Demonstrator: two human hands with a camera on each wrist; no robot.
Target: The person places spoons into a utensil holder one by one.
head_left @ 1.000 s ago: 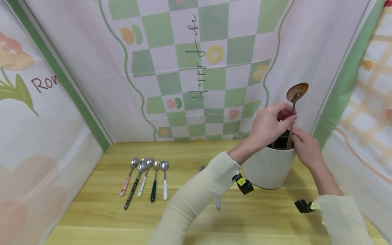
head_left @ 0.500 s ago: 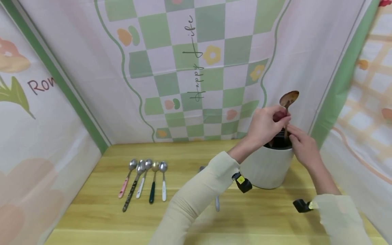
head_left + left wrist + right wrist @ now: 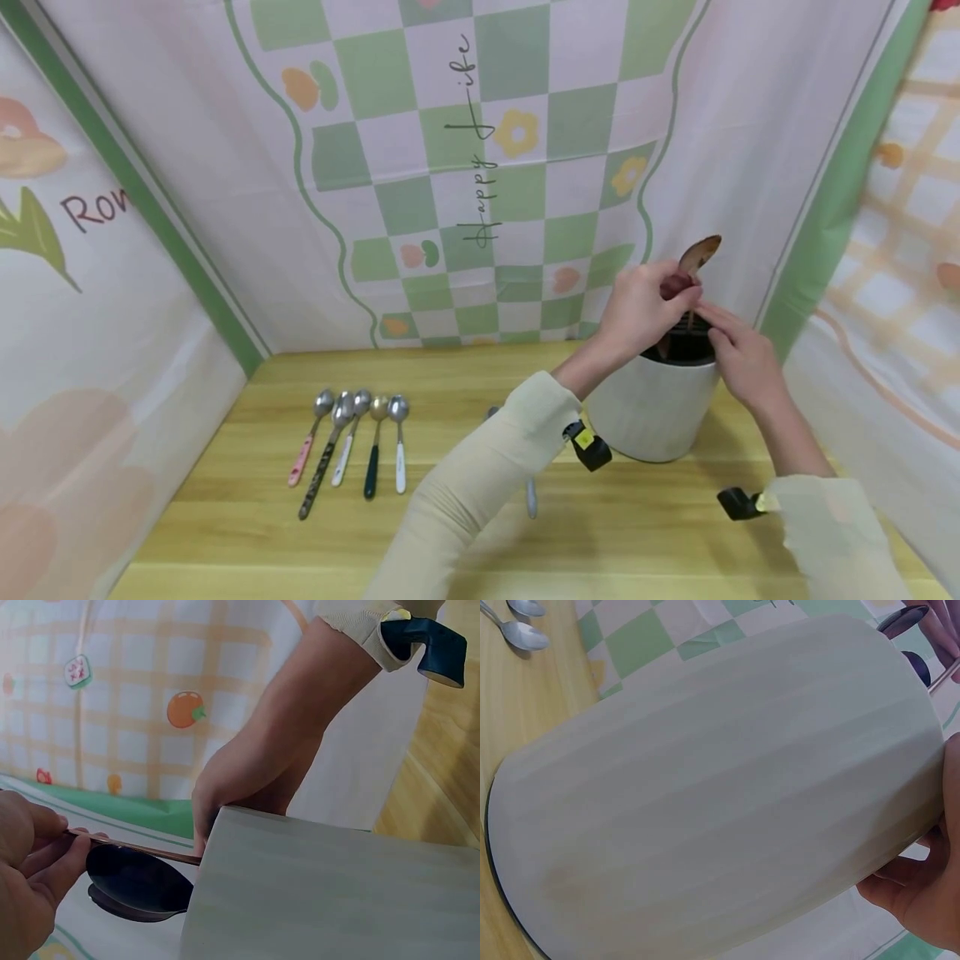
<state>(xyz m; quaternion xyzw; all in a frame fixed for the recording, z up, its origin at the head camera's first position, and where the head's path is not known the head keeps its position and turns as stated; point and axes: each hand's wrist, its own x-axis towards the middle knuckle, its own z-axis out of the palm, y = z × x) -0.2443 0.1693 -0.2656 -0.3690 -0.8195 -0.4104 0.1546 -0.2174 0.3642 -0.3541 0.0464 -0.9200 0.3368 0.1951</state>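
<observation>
A copper-coloured spoon (image 3: 701,253) stands bowl up over a white ribbed utensil holder (image 3: 649,417). My left hand (image 3: 643,307) pinches it just below the bowl, and in the left wrist view its thin handle (image 3: 154,850) runs down to the holder's mouth. The handle's lower end is hidden inside. My right hand (image 3: 752,367) grips the holder at its right rim; in the right wrist view its fingers (image 3: 889,889) curl against the far side. Two dark spoon bowls (image 3: 135,879) stick out of the holder beside the held spoon.
Several spoons lie in a row on the left of the wooden table (image 3: 247,550), among them a pink-handled spoon (image 3: 302,458) and a dark green-handled spoon (image 3: 371,473). Another spoon (image 3: 532,500) lies partly under my left sleeve. Patterned curtains (image 3: 517,133) enclose the table.
The copper-coloured spoon has come down and left with my left hand, and its bowl has turned more edge-on. My right hand stays at the holder's rim.
</observation>
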